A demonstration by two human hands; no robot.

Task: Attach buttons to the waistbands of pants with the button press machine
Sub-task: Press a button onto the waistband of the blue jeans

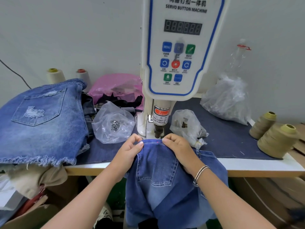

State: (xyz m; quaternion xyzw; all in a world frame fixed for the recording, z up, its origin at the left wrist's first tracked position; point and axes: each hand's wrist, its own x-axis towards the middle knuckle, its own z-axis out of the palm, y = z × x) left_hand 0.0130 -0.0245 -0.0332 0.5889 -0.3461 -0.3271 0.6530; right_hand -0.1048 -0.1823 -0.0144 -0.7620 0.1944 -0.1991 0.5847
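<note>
Tabletop [231,139] clear bag [113,124] of metal buttons [114,125].

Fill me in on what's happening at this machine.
A person is holding a pair of jeans at the button machine. The left hand and right hand pinch the waistband on either side, right under the press head. No button shows on the waistband yet. More jeans are stacked to the left, beside a bag of buttons.

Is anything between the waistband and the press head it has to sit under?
Nothing visible. Both hands, left and right, pinch the waistband just below the press head, fingertips beside it.
</note>
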